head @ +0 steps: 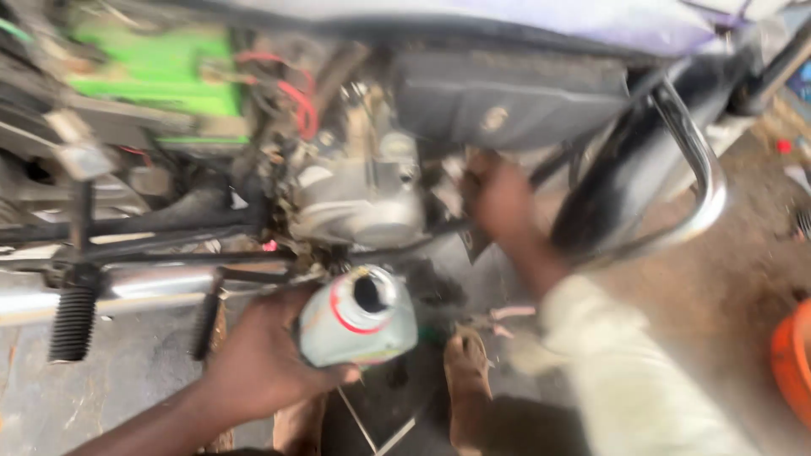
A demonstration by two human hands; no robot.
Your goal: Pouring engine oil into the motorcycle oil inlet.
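Left hand [262, 359] grips a pale plastic oil bottle [359, 319] with a red ring at its open neck, holding it just below the motorcycle engine [359, 190], its long axis tipped so the mouth points up and toward the camera. Right hand [498, 203], in a pale sleeve, reaches up to the engine's right side, near the dark side cover [515, 97]; it is badly blurred, so I cannot tell whether those fingers are open or closed on anything.
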